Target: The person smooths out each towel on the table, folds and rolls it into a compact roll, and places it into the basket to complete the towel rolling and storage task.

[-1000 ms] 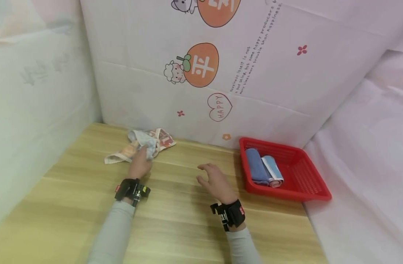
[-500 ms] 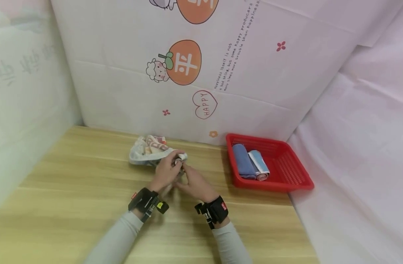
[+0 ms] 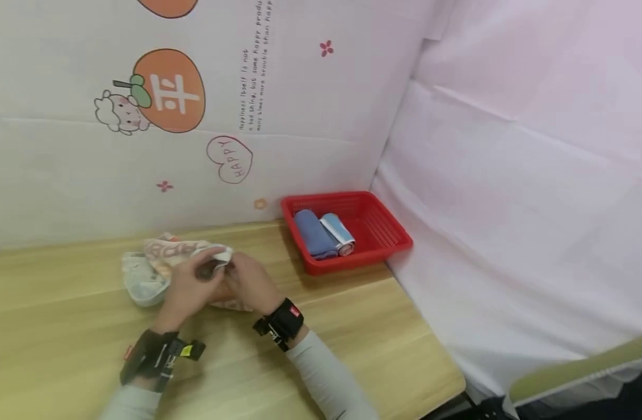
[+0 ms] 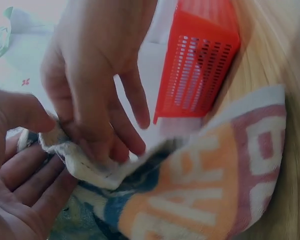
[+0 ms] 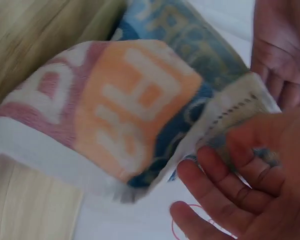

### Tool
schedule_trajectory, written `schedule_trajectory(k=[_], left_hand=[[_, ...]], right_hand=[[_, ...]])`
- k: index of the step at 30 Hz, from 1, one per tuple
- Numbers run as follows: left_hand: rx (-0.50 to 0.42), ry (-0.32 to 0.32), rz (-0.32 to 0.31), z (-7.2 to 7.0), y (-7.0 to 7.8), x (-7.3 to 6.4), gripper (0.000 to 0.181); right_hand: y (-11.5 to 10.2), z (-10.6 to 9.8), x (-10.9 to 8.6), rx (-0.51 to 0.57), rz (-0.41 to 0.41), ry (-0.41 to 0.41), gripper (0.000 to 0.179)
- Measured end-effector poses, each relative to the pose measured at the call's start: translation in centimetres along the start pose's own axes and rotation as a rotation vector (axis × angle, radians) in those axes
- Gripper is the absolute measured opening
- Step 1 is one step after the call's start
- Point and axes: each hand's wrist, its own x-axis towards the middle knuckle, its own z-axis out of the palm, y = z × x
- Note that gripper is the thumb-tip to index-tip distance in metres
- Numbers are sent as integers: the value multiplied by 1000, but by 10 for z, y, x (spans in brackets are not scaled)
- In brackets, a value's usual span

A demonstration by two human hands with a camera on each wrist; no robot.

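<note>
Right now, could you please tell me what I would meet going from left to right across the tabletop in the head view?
Left hand → right hand → blue roll → light blue roll, both rolls inside the basket. The towel overlaps the hands, so I leave it out.

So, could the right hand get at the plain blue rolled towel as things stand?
Probably yes: the red basket is open-topped and nothing covers the plain blue rolled towel, though the right hand is busy with the lettered towel.
</note>
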Motion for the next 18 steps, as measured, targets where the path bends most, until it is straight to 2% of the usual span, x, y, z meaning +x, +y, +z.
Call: schedule_trajectory(k=[2,4,8,12,14,18], left_hand=[[11,3,-35,-11,-1,-3,40],[11,-26,-56,-16,-2,-3,36],[3,-87,-73,-22,-1,-3,36],[13,-131,-47,-25,0,-4,41],[20,-141,-21,-26,-1,-3,39],[118,-102,41,-27,-6,-3,40]], right_hand=[[-7,5,6,96,29,-2,37],[-10,7,8,168,77,2,37],[-15,8,7,213,168,25,36],[-18,2,4,216,194,59,30],[-19,0,4,230,181,53,25],[-19,0,6,284,190,31,17]])
